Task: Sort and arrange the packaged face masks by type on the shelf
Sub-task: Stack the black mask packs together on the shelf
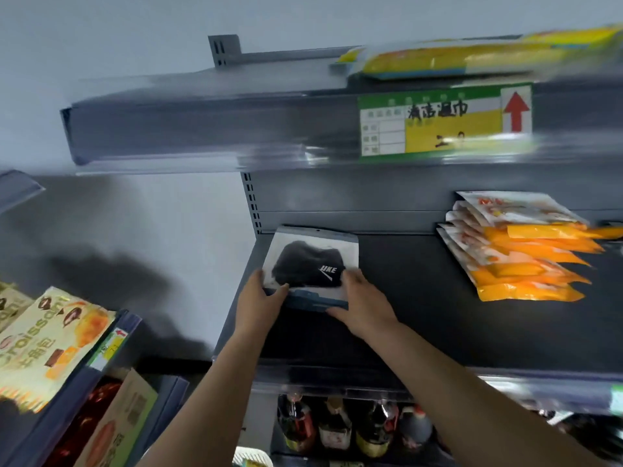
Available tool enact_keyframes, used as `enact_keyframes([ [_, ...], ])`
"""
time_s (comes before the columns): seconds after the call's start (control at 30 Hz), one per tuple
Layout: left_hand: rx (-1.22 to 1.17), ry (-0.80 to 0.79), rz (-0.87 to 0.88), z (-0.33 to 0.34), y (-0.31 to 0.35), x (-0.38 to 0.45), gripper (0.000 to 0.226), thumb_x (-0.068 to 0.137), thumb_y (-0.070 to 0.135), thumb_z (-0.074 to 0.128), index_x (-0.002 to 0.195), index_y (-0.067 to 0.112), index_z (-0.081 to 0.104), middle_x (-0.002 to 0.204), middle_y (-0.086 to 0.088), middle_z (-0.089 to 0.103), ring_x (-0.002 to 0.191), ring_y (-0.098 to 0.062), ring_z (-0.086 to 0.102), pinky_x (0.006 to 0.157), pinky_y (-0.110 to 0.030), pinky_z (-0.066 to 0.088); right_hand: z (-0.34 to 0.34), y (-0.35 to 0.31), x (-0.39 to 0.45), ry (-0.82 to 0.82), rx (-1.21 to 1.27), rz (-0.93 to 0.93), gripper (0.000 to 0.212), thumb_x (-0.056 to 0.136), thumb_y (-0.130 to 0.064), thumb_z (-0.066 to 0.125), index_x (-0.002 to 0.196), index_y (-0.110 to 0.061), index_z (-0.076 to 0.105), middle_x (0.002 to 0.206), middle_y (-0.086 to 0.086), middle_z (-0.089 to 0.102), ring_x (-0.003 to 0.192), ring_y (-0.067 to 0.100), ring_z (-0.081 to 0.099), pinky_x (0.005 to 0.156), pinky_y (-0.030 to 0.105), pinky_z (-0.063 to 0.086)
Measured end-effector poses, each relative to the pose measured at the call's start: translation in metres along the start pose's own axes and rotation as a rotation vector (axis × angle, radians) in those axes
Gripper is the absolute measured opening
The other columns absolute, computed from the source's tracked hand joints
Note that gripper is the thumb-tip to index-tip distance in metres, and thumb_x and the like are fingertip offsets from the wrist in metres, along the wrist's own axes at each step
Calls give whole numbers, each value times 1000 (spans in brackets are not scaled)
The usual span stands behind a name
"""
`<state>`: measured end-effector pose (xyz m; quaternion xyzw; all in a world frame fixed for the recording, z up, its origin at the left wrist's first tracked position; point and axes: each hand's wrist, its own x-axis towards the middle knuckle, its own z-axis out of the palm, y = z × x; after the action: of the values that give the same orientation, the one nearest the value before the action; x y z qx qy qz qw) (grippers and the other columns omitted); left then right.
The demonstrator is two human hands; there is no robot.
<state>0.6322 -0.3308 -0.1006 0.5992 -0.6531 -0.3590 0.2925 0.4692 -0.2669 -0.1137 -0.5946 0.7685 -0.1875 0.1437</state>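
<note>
Both hands, left [261, 294] and right [362, 298], grip the near corners of a black-mask pack [312, 264] at the shelf's [421, 315] left end, well apart from the fanned orange packs [519, 251], so sorting looks well along, though their neatening seems left.

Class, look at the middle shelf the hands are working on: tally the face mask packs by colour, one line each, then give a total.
Black mask packs, top one of a stack held by left hand and right hand: at least 2
Orange mask packs, fanned at the right: about 6, overlaps hide the exact number
Total: about 8
</note>
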Motion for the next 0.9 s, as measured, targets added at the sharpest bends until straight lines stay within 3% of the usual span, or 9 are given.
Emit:
enact_keyframes([
  [0.07, 43, -7, 19, 0, -1, 2, 60, 89, 30, 60, 140, 10, 36, 137, -8, 50, 124, -26, 47, 88, -30, 38, 1, 1, -2, 17, -10, -3, 57, 85, -37, 64, 127, -11, 36, 135, 6, 39, 113, 25, 51, 91, 39, 47],
  [0.2, 89, -48, 24, 1, -5, 4, 66, 88, 37, 61, 143, 15, 32, 140, -7, 48, 125, -27, 47, 93, -36, 43, -2, 6, -8, 25, -1, 9, 49, 87, -32, 62, 124, -12, 37, 130, 5, 43, 107, 25, 56, 87, 39, 50],
  [0.37, 112, -99, 67, 14, 2, -5, 66, 88, 36, 61, 144, 17, 33, 142, -2, 47, 127, -23, 46, 95, -34, 42, -21, 28, -22, 44, 10, 24, 49, 81, -34, 68, 118, -15, 43, 122, -1, 47, 109, 21, 53, 83, 28, 41],
  [0.43, 172, -124, 114, 23, 8, -8, 55, 88, 37, 60, 137, 18, 41, 133, -2, 54, 119, -22, 52, 85, -30, 42, -30, 38, -25, 43, -2, 47, 48, 80, -33, 70, 117, -14, 45, 122, -1, 48, 108, 21, 54, 81, 27, 41],
  [0.53, 181, -154, 178, 36, 16, -8, 29, 87, 36, 60, 109, 18, 53, 111, -2, 64, 95, -20, 58, 69, -28, 41, -40, 52, -21, 52, -12, 86, 50, 78, -30, 71, 119, -12, 48, 124, 3, 49, 110, 23, 54, 86, 30, 44],
  [0.7, 185, -174, 196, 45, 25, -6, 26, 87, 36, 60, 103, 17, 51, 105, -1, 63, 93, -21, 59, 67, -29, 42, -43, 64, -11, 23, 8, 130, 54, 77, -29, 71, 122, -14, 45, 127, 7, 51, 114, 25, 53, 92, 33, 46],
  [0.8, 190, -180, 200, 47, 23, -1, 25, 87, 34, 61, 102, 18, 50, 107, -2, 63, 91, -20, 58, 67, -29, 42, -44, 66, -8, 3, 5, 113, 57, 79, -30, 69, 127, -16, 40, 135, 8, 44, 120, 26, 51, 96, 33, 45],
  [0.9, 223, -204, 193, 44, 29, 4, 33, 86, 33, 63, 108, 12, 49, 114, -10, 60, 102, -28, 57, 75, -32, 43, -53, 62, -20, -3, 26, 95, 68, 81, -37, 67, 137, -22, 32, 157, 9, 17, 137, 25, 36, 105, 34, 40],
])
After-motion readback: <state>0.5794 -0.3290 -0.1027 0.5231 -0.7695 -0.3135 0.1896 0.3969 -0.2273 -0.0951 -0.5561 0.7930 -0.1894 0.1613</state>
